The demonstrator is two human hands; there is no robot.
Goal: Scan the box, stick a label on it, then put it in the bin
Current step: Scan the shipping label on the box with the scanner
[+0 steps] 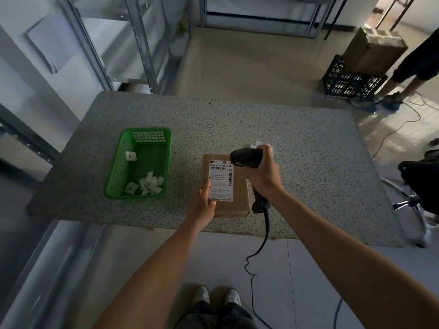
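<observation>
Fingers of my left hand point(204, 203) lie pressed flat along the near left edge of the box point(234, 198), thumb on top by the printed shipping label point(221, 180), pinning it so it cannot skate across the speckled table point(308, 150). Those of my right hand point(262, 173) are curled tight around the handle of the black scanner point(245, 157), whose head tips down and left over the label's barcodes, close above them, which is why I hold it angled rather than level; its cable point(263, 238) hangs off the table's near edge toward the floor. The box sits flat near the front edge of the table, label side up, just right of the green basket point(123, 162). I judge I am in the scanning step, with sticking and binning not yet done. That basket holds a loose heap of small white paper scraps point(150, 184) in its near corner and one more square piece farther back (peeled backings or spare labels, I cannot tell which). Something white shows beyond my right knuckles, mostly hidden.
</observation>
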